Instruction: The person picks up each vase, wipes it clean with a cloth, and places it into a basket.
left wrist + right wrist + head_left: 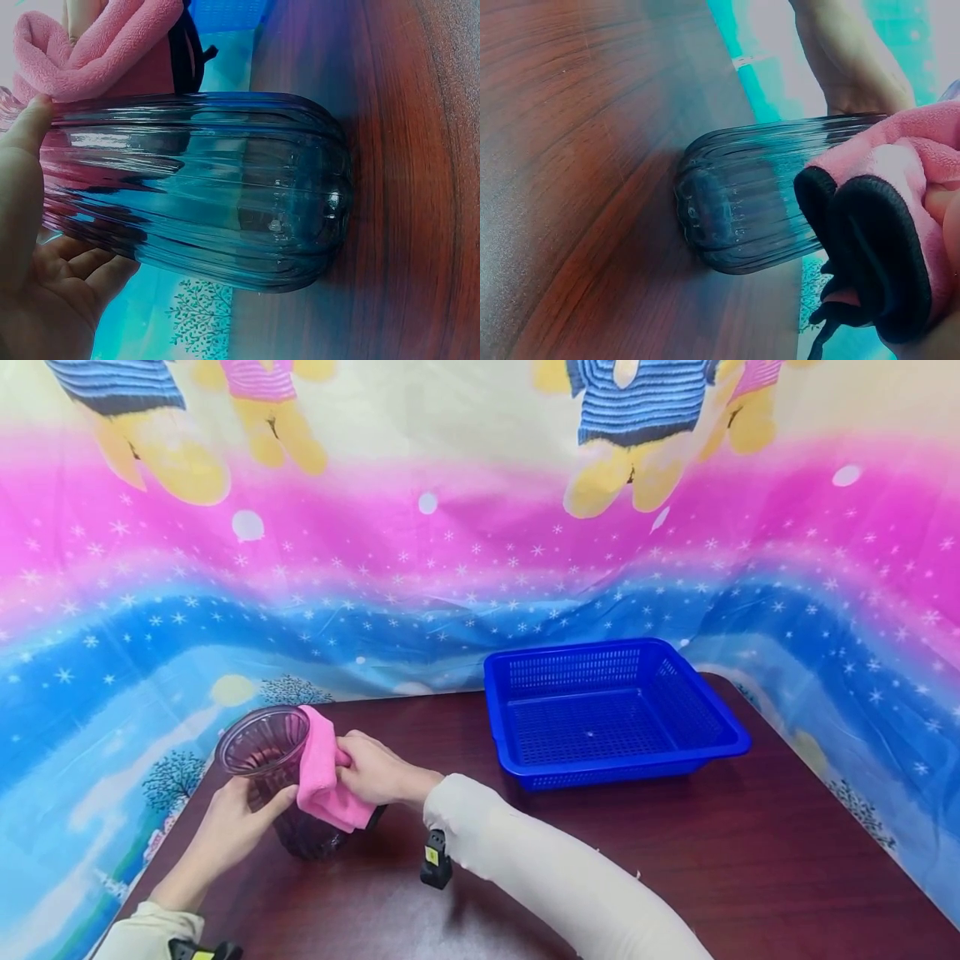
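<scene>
A ribbed, see-through glass vase (264,742) with a wide round mouth stands on the table's left side. My left hand (232,827) grips it below the rim, thumb on the near side and fingers around the other. In my right hand (378,770) is a bunched pink cloth (322,777), pressed against the vase's right side near the rim. The cloth's black edging (877,255) and its fuzzy folds show in the right wrist view. The left wrist view shows the vase's rounded base (322,195) at the tabletop.
A blue plastic basket (615,768) with mesh walls stands at the back right of the dark red wooden table (465,827). Behind the table hangs a printed cloth backdrop (450,552). Black wrist cameras (435,860) are strapped at both sleeves.
</scene>
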Tool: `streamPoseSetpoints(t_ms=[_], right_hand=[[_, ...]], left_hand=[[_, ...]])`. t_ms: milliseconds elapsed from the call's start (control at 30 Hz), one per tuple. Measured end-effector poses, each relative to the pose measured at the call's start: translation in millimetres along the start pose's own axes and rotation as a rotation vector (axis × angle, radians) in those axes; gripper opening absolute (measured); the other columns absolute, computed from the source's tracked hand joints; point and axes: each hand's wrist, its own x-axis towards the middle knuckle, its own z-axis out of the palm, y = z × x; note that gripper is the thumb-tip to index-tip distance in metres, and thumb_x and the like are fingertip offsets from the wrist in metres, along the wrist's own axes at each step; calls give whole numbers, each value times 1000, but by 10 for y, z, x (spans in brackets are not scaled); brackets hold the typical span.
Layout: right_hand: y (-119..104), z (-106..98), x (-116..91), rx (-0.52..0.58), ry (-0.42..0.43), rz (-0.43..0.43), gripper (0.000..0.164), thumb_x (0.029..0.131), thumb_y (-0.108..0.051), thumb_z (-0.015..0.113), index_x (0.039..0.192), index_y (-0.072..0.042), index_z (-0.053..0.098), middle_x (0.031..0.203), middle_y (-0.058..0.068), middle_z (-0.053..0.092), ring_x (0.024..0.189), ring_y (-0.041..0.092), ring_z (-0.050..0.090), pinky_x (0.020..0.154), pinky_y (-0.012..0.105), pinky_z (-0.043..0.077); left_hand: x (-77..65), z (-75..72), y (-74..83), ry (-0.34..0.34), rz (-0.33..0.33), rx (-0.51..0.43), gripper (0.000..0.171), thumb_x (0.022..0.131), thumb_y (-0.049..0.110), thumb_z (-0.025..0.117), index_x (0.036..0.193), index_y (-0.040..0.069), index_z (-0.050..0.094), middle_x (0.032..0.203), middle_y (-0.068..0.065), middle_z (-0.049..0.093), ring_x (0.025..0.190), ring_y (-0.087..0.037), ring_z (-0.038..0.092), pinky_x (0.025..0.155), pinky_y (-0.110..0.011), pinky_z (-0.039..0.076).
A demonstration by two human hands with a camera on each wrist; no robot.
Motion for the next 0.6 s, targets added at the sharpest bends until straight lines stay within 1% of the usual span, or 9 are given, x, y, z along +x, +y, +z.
streamPoseSetpoints(t_ms=[133, 300, 333, 400, 467, 533, 567, 600], right_hand=[[-16, 20, 6, -17, -14, 11, 22, 92, -9, 55, 73, -12, 45, 82, 1, 50, 84, 9, 48, 67, 11, 34], [-49, 45, 23, -46, -37, 19, 16, 92, -10, 55, 77, -11, 50, 81, -1, 53, 87, 8, 49, 67, 9, 35], [-53, 46, 28, -57, -41, 17, 15, 92, -10, 55, 77, -11, 51, 80, -1, 54, 88, 8, 49, 67, 9, 35], [-53, 52, 41, -84, -48, 20, 16, 93, -11, 55, 77, -12, 51, 80, -1, 55, 89, 8, 50, 69, 9, 35], [-52, 51, 47, -103, -60, 31, 16, 93, -12, 55, 77, -12, 52, 81, -1, 58, 91, 8, 51, 70, 10, 37], [-49, 49, 47, -127, -70, 39, 14, 93, -13, 55, 79, -12, 54, 84, -1, 60, 93, 8, 52, 72, 10, 38], [-48, 48, 47, -134, -75, 40, 13, 93, -13, 55, 80, -12, 55, 85, -1, 62, 95, 9, 52, 74, 10, 39], [-50, 46, 45, -142, -79, 38, 12, 93, -13, 55, 82, -12, 56, 87, 0, 64, 96, 9, 53, 75, 11, 40]], left_hand=[[-7, 1, -17, 6, 2, -1, 51, 89, 28, 68, 128, 0, 51, 114, -31, 67, 102, -46, 66, 75, -9, 45], [-19, -13, -39, 16, -9, 26, 49, 89, 29, 68, 124, -1, 54, 110, -28, 69, 99, -42, 68, 73, -5, 42], [-20, -15, -43, 17, -10, 27, 48, 89, 29, 68, 124, -1, 54, 110, -28, 70, 97, -36, 70, 73, -4, 41], [-19, -12, -48, 16, -4, 21, 49, 88, 29, 68, 125, 0, 54, 110, -27, 70, 92, -15, 71, 74, -1, 39], [-15, -4, -48, 12, 4, 9, 49, 88, 29, 69, 125, 0, 54, 110, -26, 70, 91, 5, 63, 75, 0, 38], [-8, 3, -45, 8, 7, 6, 48, 88, 29, 69, 124, 1, 55, 110, -25, 71, 91, 12, 56, 75, 1, 38], [-6, 6, -41, 8, 9, 7, 47, 88, 29, 69, 124, 1, 55, 109, -25, 71, 91, 11, 57, 75, 0, 38], [-3, 7, -36, 7, 10, 5, 47, 88, 30, 69, 123, 1, 55, 109, -26, 71, 91, 5, 62, 75, -1, 39]])
